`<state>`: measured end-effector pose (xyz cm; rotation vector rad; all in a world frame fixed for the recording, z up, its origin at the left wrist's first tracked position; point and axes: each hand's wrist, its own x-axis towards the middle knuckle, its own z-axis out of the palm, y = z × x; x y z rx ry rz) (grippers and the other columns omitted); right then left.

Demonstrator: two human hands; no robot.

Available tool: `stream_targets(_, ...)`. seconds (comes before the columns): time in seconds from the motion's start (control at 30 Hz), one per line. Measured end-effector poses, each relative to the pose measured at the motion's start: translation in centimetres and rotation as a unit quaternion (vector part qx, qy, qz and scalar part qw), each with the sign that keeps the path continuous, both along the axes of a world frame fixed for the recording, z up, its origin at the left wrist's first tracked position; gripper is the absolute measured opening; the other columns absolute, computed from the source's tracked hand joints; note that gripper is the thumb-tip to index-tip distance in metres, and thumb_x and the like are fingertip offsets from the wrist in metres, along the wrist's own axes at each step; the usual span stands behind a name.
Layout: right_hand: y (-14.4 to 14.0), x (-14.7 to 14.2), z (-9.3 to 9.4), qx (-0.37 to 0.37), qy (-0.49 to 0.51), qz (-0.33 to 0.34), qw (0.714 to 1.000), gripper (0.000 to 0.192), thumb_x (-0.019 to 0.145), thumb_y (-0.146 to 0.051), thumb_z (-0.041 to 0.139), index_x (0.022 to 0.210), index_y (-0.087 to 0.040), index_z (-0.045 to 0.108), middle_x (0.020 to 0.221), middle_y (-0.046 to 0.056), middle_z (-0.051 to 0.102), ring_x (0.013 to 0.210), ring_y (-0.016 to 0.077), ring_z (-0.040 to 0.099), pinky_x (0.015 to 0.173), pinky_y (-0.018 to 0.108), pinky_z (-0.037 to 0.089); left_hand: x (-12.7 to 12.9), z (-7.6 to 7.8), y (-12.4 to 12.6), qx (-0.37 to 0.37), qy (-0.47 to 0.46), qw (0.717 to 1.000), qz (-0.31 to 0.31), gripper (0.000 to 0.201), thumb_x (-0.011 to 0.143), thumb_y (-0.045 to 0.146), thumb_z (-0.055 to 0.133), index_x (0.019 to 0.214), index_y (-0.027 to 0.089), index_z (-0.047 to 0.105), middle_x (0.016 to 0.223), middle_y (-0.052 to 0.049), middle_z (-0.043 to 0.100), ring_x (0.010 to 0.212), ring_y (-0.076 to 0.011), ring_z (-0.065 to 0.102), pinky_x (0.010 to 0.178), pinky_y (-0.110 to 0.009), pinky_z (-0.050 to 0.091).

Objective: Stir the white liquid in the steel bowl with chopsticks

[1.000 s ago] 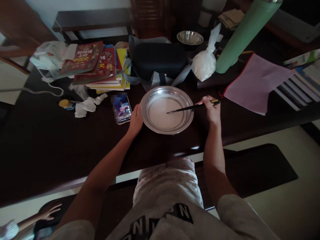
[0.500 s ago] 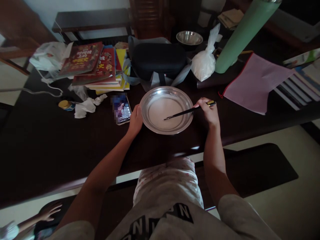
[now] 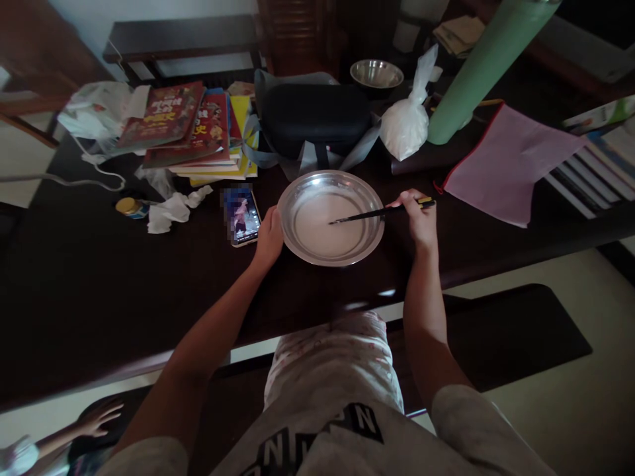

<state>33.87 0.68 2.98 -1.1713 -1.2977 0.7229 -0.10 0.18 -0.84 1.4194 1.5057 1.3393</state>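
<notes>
Stirring thin white batter in steel basin point(image 3: 331, 254), chopsticks point(image 3: 377, 213) pinched in right hand point(image 3: 419, 218), left hand point(image 3: 268, 238) clasping its rim; mixing looks unfinished.

Left hand point(image 3: 268, 239) gripping steel basin point(image 3: 297, 241) rim, right hand point(image 3: 419, 217) holding chopsticks point(image 3: 377, 213) inside

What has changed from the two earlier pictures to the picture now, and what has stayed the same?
The right hand moved the dark chopsticks: their tips went toward the person half a second ago, then back away to the middle of the white liquid in the round metal basin. Nothing was taken or released. The left hand stayed on the basin's rim, and the lit phone stayed beside it.
</notes>
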Motion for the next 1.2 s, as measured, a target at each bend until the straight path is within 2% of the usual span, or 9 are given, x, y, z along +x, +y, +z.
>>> stream_targets(0.07, -0.04, 0.06, -0.02, -0.004, 0.005, -0.004, 1.000, 0.055, 0.083, -0.079, 0.072, 0.062, -0.028, 0.067, 0.058, -0.004, 0.068, 0.063, 0.0194, 0.072, 0.079, 0.040, 0.061, -0.02, -0.08, 0.02, 0.002, 0.000, 1.000, 0.000, 0.043, 0.107, 0.059, 0.050, 0.103, 0.024, 0.074, 0.111, -0.009, 0.079, 0.110, -0.0268, 0.070, 0.104, -0.043, 0.056)
stream_targets(0.2, -0.09, -0.11, 0.04, -0.024, -0.011, 0.055, 0.998, 0.054, 0.079, -0.078, 0.076, 0.062, -0.028, 0.068, 0.061, -0.003, 0.070, 0.069, 0.0207, 0.074, 0.077, 0.039, 0.061, -0.07, -0.10, -0.01, 0.003, 0.009, 1.000, -0.002, 0.047, 0.107, 0.061, 0.049, 0.104, 0.022, 0.074, 0.109, -0.009, 0.077, 0.107, -0.0264, 0.070, 0.103, -0.042, 0.056)
stream_targets(0.27, -0.08, -0.14, 0.08, -0.014, -0.011, 0.039, 0.999, 0.053, 0.080, -0.078, 0.076, 0.063, -0.028, 0.070, 0.061, -0.003, 0.071, 0.071, 0.0212, 0.075, 0.080, 0.039, 0.062, -0.06, -0.03, -0.04, 0.001, 0.010, 1.000, -0.004, 0.045, 0.107, 0.059, 0.049, 0.105, 0.022, 0.074, 0.110, -0.009, 0.077, 0.108, -0.0262, 0.070, 0.102, -0.041, 0.056)
stream_targets(0.4, -0.10, 0.05, 0.08, 0.000, 0.009, -0.001, 1.000, 0.054, 0.083, -0.077, 0.073, 0.062, -0.028, 0.068, 0.058, -0.003, 0.069, 0.063, 0.0186, 0.072, 0.077, 0.038, 0.061, -0.01, 0.04, 0.01, -0.013, 0.004, 1.000, 0.001, 0.039, 0.109, 0.051, 0.047, 0.106, 0.022, 0.074, 0.111, -0.008, 0.077, 0.110, -0.0253, 0.070, 0.103, -0.040, 0.055)
stream_targets(0.57, -0.05, 0.04, -0.02, -0.014, -0.010, 0.063, 0.998, 0.051, 0.081, -0.076, 0.077, 0.064, -0.028, 0.072, 0.061, -0.002, 0.071, 0.066, 0.0186, 0.073, 0.076, 0.036, 0.060, -0.07, -0.13, 0.14, -0.007, 0.012, 1.000, -0.002, 0.042, 0.109, 0.056, 0.048, 0.105, 0.022, 0.073, 0.110, -0.009, 0.077, 0.109, -0.0256, 0.070, 0.105, -0.041, 0.055)
stream_targets(0.7, 0.10, 0.30, -0.22, 0.010, 0.014, 0.006, 1.000, 0.051, 0.084, -0.074, 0.075, 0.064, -0.027, 0.070, 0.058, -0.004, 0.069, 0.062, 0.0164, 0.071, 0.076, 0.035, 0.060, -0.19, -0.31, 0.10, 0.003, 0.010, 1.000, -0.007, 0.050, 0.108, 0.063, 0.047, 0.107, 0.021, 0.073, 0.113, -0.010, 0.078, 0.111, -0.0273, 0.070, 0.106, -0.043, 0.054)
stream_targets(0.87, 0.06, 0.14, -0.15, -0.009, -0.004, 0.052, 0.999, 0.053, 0.081, -0.076, 0.077, 0.063, -0.027, 0.071, 0.061, -0.003, 0.071, 0.065, 0.0177, 0.073, 0.074, 0.035, 0.059, -0.27, -0.44, 0.12, 0.006, 0.008, 1.000, -0.011, 0.051, 0.106, 0.065, 0.048, 0.108, 0.021, 0.074, 0.115, -0.010, 0.078, 0.112, -0.0276, 0.070, 0.106, -0.043, 0.054)
stream_targets(1.03, -0.05, 0.18, -0.08, 0.007, 0.015, 0.004, 1.000, 0.052, 0.084, -0.075, 0.075, 0.063, -0.027, 0.069, 0.058, -0.004, 0.068, 0.063, 0.0171, 0.071, 0.075, 0.036, 0.059, -0.12, -0.44, 0.19, 0.007, -0.002, 1.000, -0.005, 0.043, 0.108, 0.057, 0.049, 0.107, 0.022, 0.074, 0.114, -0.010, 0.079, 0.111, -0.0269, 0.071, 0.104, -0.042, 0.056)
stream_targets(1.2, -0.02, 0.01, -0.11, -0.016, -0.015, 0.063, 0.998, 0.052, 0.081, -0.077, 0.076, 0.065, -0.027, 0.073, 0.063, -0.002, 0.072, 0.069, 0.0197, 0.074, 0.076, 0.037, 0.059, -0.04, -0.21, 0.11, 0.004, -0.004, 1.000, -0.003, 0.039, 0.108, 0.052, 0.050, 0.106, 0.022, 0.074, 0.112, -0.008, 0.079, 0.111, -0.0262, 0.070, 0.103, -0.041, 0.055)
